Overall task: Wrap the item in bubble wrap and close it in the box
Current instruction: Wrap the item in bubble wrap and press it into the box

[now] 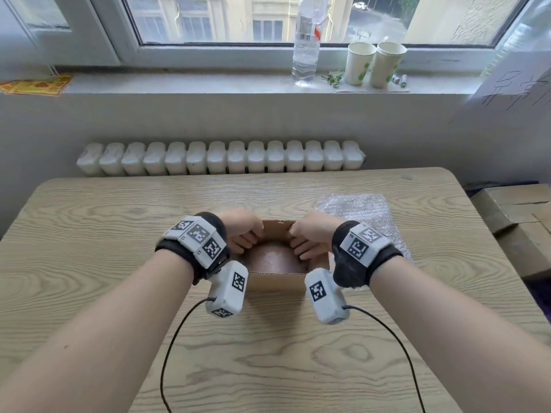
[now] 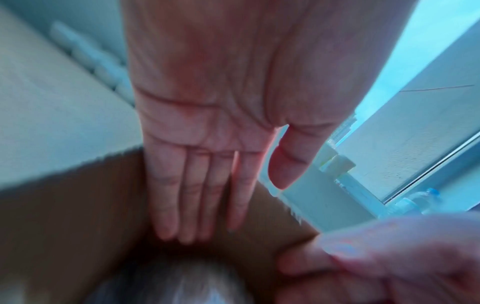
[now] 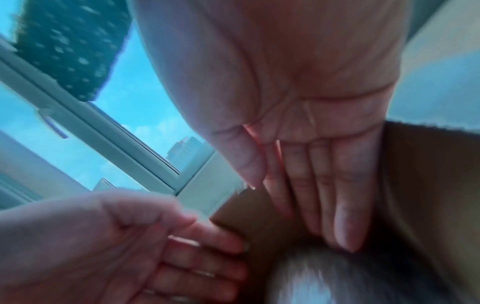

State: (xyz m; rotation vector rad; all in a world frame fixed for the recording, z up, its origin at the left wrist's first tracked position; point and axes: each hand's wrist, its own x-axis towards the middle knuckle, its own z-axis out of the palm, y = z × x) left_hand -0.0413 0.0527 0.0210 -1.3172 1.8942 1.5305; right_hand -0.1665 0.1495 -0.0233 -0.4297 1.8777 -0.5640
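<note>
An open brown cardboard box (image 1: 277,278) stands mid-table. Inside lies the item (image 1: 275,257), a rounded brown thing under shiny bubble wrap. My left hand (image 1: 243,234) and right hand (image 1: 310,236) are both at the box's far side, fingers reaching down inside. In the left wrist view the left hand (image 2: 207,195) has straight fingers lying along the cardboard (image 2: 78,205) above the item (image 2: 168,288), thumb apart. The right wrist view shows the right hand (image 3: 311,195) the same way, fingertips at the item (image 3: 350,283). Neither hand holds anything. Whether the fingertips touch the item is unclear.
A spare bubble wrap sheet (image 1: 354,210) lies on the wooden table (image 1: 119,234) to the right of the box. More cardboard boxes (image 1: 515,222) sit past the table's right edge. A water bottle (image 1: 307,40) and paper cups (image 1: 359,62) stand on the windowsill. Black cables (image 1: 176,338) trail from my wrists.
</note>
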